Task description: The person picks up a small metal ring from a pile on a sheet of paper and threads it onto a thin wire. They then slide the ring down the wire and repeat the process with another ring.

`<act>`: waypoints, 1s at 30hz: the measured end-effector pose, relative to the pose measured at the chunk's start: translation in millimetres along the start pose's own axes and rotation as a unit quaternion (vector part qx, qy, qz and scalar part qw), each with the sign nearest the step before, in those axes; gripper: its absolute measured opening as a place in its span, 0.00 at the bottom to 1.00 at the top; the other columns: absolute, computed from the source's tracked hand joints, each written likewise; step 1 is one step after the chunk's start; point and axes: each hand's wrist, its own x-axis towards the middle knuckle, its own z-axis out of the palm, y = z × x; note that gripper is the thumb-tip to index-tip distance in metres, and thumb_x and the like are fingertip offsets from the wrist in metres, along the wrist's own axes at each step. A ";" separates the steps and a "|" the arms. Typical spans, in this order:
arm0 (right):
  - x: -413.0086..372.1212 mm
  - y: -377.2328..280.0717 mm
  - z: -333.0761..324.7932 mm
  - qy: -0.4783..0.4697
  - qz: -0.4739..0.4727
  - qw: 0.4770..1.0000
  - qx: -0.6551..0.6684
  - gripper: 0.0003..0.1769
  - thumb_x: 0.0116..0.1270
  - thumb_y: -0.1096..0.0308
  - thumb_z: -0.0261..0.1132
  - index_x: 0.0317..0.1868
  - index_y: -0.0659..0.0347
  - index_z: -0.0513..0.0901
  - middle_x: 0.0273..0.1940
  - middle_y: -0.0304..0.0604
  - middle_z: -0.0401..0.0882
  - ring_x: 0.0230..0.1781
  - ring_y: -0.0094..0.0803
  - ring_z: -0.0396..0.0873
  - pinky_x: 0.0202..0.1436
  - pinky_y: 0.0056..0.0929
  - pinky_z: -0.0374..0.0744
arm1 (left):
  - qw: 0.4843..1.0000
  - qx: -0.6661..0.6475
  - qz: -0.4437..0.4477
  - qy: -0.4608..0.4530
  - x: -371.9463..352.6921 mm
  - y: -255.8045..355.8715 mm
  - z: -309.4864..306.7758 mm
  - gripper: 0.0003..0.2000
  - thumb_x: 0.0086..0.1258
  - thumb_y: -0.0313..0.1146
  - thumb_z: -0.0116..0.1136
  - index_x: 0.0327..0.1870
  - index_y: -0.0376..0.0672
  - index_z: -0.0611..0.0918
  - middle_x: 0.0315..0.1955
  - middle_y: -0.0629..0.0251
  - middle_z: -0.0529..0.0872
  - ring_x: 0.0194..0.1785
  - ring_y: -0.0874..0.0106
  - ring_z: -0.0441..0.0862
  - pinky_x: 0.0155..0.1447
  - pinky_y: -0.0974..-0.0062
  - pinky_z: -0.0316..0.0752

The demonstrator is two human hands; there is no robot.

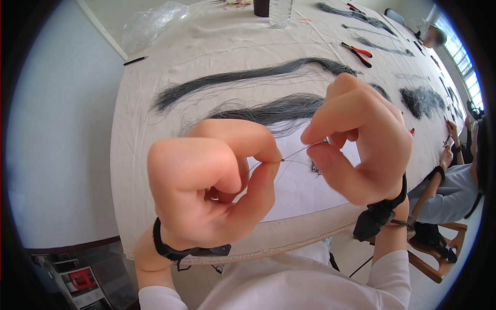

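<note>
In the head view my left hand (pixel 206 181) is closed, thumb and index fingertip pinching thin wire strands (pixel 295 153). My right hand (pixel 368 135) pinches the other end of these strands between thumb and index finger, a short way to the right. A small dark knot or twist sits in the wire at the left fingertips. A little tangle of wire (pixel 315 168) shows just below the right fingertips. Both hands are above a white sheet of paper (pixel 305 199). Behind them lies a bundle of grey wire strands (pixel 268 109), partly hidden by my hands.
Farther back lie a longer grey wire bundle (pixel 232 77), red-and-black pliers (pixel 356 53) and a black pen (pixel 136 60). A clear bottle (pixel 280 13) and plastic bag (pixel 155 23) stand at the far side. On the right a person in grey (pixel 447 194) works at the same table.
</note>
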 end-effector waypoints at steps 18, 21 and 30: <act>-10.1 -4.1 25.7 0.051 -0.125 0.986 -0.093 0.16 0.38 0.82 0.73 0.31 0.59 0.84 0.20 0.32 0.66 0.14 0.22 0.62 0.15 0.23 0.56 | 0.984 -0.105 -0.120 0.083 -3.6 2.6 5.9 0.19 0.65 0.17 0.56 0.40 0.47 0.56 0.40 0.58 0.77 0.30 0.86 0.70 0.34 0.90 0.66; -11.9 -11.6 21.8 0.037 -0.126 0.981 -0.141 0.17 0.36 0.80 0.74 0.31 0.59 0.85 0.19 0.32 0.65 0.14 0.22 0.62 0.15 0.23 0.57 | 0.993 -0.050 -0.073 0.079 -4.6 1.2 6.2 0.20 0.64 0.15 0.55 0.40 0.47 0.56 0.40 0.55 0.78 0.31 0.85 0.71 0.35 0.89 0.68; -17.2 -22.3 20.9 0.083 -0.130 0.959 -0.238 0.19 0.34 0.79 0.75 0.33 0.60 0.86 0.19 0.31 0.66 0.13 0.23 0.60 0.15 0.23 0.56 | 0.997 0.073 0.014 0.007 -1.7 -1.7 3.6 0.22 0.61 0.12 0.57 0.39 0.45 0.56 0.38 0.48 0.79 0.26 0.86 0.68 0.31 0.91 0.66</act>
